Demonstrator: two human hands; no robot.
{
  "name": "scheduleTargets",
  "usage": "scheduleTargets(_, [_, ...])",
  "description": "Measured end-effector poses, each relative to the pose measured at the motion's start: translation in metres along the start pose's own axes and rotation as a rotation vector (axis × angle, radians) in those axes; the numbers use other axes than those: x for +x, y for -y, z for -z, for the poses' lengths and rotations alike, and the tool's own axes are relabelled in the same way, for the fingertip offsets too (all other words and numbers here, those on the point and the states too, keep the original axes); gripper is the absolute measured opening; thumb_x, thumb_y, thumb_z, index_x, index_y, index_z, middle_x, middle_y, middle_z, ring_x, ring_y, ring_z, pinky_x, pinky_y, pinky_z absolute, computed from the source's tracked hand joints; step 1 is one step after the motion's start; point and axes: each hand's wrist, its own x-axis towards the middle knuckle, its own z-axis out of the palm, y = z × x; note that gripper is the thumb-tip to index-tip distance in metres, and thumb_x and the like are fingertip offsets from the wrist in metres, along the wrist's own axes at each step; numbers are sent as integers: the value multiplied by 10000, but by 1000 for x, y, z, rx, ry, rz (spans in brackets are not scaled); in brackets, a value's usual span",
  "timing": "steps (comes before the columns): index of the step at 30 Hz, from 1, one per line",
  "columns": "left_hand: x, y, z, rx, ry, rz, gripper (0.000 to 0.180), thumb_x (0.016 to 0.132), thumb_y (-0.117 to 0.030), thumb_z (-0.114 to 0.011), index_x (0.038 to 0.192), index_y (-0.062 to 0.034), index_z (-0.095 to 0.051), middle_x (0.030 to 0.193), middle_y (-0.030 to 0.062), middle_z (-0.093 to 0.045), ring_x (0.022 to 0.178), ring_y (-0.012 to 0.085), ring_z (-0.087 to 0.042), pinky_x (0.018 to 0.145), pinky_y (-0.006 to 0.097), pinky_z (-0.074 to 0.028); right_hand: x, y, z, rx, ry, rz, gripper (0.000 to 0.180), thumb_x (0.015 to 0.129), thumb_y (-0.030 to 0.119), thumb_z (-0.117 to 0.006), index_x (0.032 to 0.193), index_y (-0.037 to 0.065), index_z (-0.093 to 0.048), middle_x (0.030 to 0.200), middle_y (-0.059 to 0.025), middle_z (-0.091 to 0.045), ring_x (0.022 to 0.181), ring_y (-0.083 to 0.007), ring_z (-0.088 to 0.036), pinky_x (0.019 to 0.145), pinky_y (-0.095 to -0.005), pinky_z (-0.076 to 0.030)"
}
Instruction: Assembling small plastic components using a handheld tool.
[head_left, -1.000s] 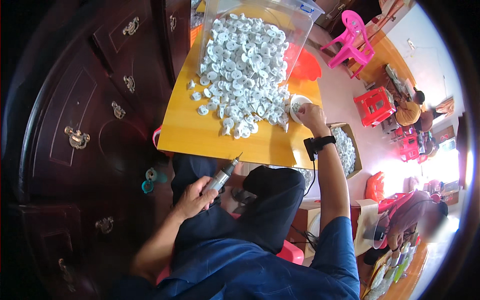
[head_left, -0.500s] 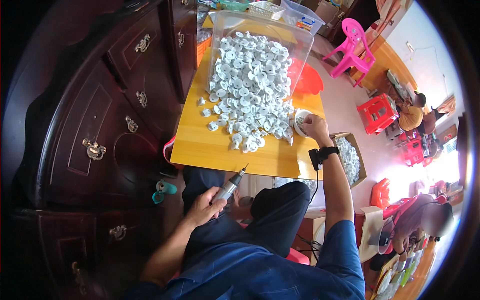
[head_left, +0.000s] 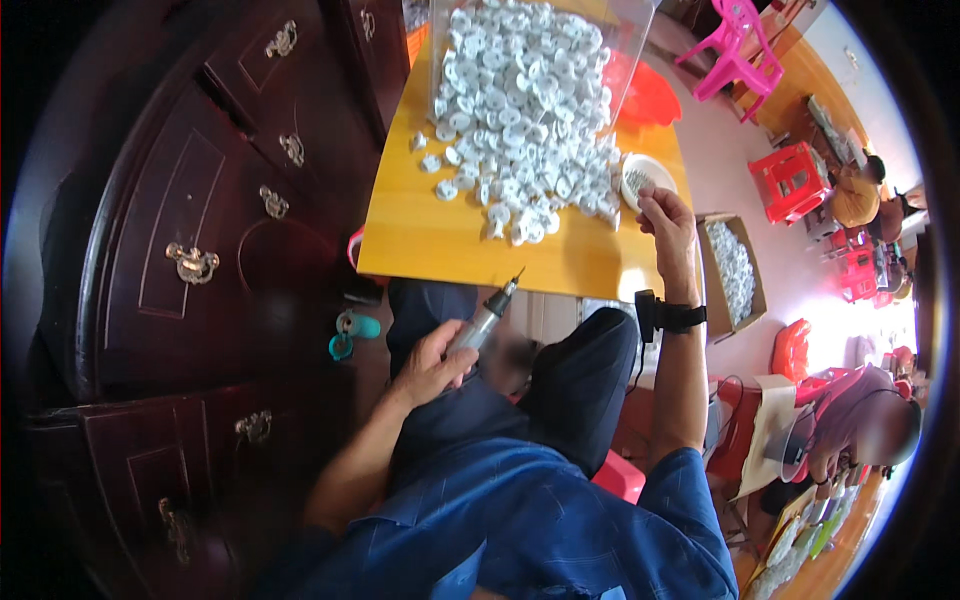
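Dark wooden cabinets point(head_left: 130, 310) are standing along the left, their curved edge bordering the yellow table point(head_left: 440, 250), while a pink chair point(head_left: 735, 60) and a red stool point(head_left: 790, 180) are sitting on the floor to the far right. White plastic parts point(head_left: 520, 110) are spilling in a heap from a clear bin point(head_left: 630, 75) toward the middle of the tabletop, leaving a strip of yellow surface showing between the heap and the near edge. A white bowl point(head_left: 660, 172) of small bits is resting near the right edge, just beside the heap, and an open cardboard box point(head_left: 713, 320) is standing beyond that edge, lower and to the right. Any markings on the grey handheld tool point(head_left: 483, 326) are looking too small to tell. The left hand point(head_left: 437, 365) is wrapping its fingers firmly around this tool above the lap, its thin tip pointing up and rightward over the table's near edge. The right hand point(head_left: 670, 218) is reaching far along the right side, a black band point(head_left: 683, 318) circling its wrist, its fingers curling and drawing together with the thumb at the bowl's near rim; whether they are pinching a bit, I cannot tell
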Motion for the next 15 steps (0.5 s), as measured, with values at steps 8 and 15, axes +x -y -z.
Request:
scheduleTargets(8, [0,-3,-1,9,8,-41,391,972,-349,-646,1153,-17,-546,765,6,-567,607,48,-531,558,215,-450,-62,-25,-55,227,323,-126,98,943,127,-681,1013,58,-678,920,1,-679,797,-80,-638,739,-231,-521])
scheduleTargets(15, [-2,0,1,61,39,-52,467,985,-399,-618,1203,1,-513,794,18,-560,630,67,-526,586,220,-445,-84,-30,-89,345,451,-330,95,917,69,-684,1008,42,-687,868,6,-677,774,-60,-609,712,-217,-501])
